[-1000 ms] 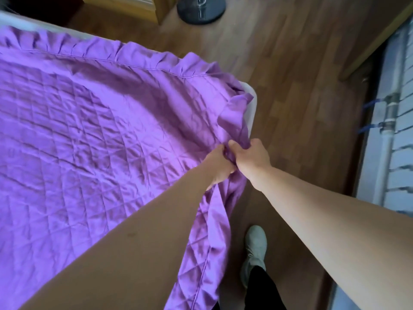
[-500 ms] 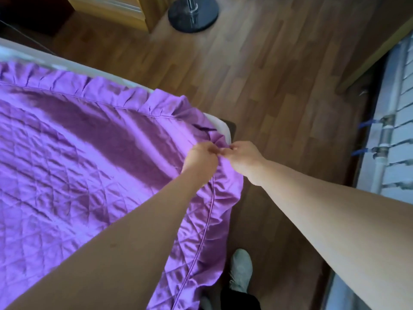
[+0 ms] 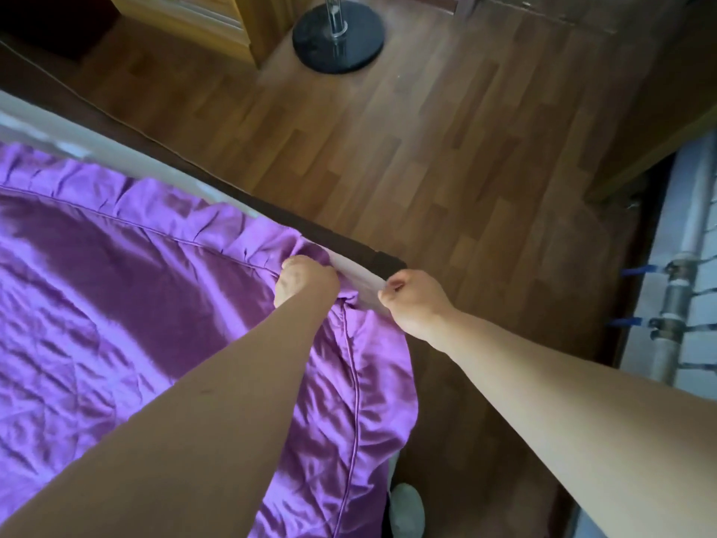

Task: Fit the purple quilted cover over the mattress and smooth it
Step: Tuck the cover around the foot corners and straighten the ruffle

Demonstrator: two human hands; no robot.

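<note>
Filling the upper and right parts of the frame, a wooden floor [image 3: 426,168] is seen. A purple quilted cover [image 3: 116,304] is spread over the left and lower middle. Its ruffled edge stops short of the far side, where the pale mattress [image 3: 97,149] is left bare along a dark bed frame [image 3: 310,231]. A round black lamp base [image 3: 337,40] stands at top centre. At the bed corner, mid-frame, the left grip [image 3: 306,279] is curled tight into the cover's ruffle. Just right of it, the right grip [image 3: 415,304] is pinched closed on a pale strip [image 3: 357,279] stretched between the two; whether it belongs to cover or mattress cannot be told. A pale shoe [image 3: 405,506] is seen at the bottom edge.
</note>
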